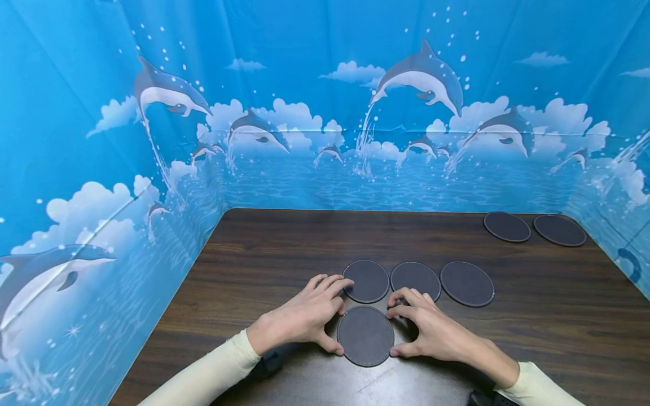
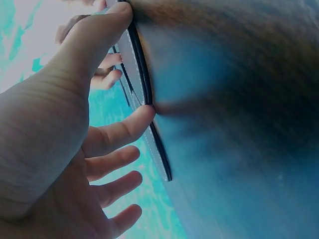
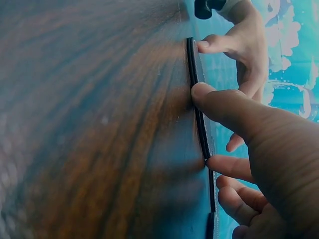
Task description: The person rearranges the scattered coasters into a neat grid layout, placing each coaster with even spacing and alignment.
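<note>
In the head view, a round black coaster (image 1: 365, 336) with a stitched rim lies flat on the table between both hands. My left hand (image 1: 307, 313) holds its left edge, thumb at the near side and index fingertip farther up; the remaining fingers stretch toward another coaster (image 1: 364, 279) just behind. On the opposite edge, my right hand (image 1: 431, 327) has its thumb and bent index finger at the rim. Seen edge-on in the left wrist view, the coaster (image 2: 138, 59) meets the thumb and index fingertip. The right wrist view shows the right thumb (image 3: 212, 97) against the rim.
Beside the coaster behind, a second (image 1: 413, 273) and third coaster (image 1: 467, 283) continue the row rightward. Two more coasters, one (image 1: 506, 226) next to the other (image 1: 560, 230), lie at the far right corner. A dolphin-print curtain (image 1: 304, 73) surrounds the dark wooden table (image 1: 244, 242).
</note>
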`<state>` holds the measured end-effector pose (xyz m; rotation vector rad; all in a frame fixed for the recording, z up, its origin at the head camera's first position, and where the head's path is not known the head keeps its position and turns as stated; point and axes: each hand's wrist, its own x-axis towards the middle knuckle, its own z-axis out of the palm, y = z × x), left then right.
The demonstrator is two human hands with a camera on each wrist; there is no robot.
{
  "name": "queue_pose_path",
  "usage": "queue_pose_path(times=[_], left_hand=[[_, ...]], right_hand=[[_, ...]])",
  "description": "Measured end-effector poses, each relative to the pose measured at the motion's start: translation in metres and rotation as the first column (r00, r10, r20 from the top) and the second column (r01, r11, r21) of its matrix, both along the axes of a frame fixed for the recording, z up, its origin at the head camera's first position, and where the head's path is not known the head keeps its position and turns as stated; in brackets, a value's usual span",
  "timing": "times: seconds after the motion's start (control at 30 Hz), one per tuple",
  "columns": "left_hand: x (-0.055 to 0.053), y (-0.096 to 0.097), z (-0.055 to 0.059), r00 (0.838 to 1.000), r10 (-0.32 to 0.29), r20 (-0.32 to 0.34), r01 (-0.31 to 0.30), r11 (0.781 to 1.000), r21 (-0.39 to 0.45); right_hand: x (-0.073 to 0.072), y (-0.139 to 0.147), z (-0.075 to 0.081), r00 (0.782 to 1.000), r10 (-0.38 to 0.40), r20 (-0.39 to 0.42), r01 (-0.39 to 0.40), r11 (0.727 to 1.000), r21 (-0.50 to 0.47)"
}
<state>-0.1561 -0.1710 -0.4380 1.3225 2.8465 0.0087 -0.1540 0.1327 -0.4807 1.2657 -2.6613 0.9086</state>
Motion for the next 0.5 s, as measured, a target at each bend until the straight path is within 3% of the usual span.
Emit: queue_pose_path(times=[0.5], left_hand=[[-0.0006, -0.0002, -0.0003, 1.0, -0.003, 0.006, 0.003, 1.0, 0.01]], right_hand=[[-0.0014, 0.0008, -0.0012, 1.0, 0.01, 0.013, -0.009, 1.0, -0.03]])
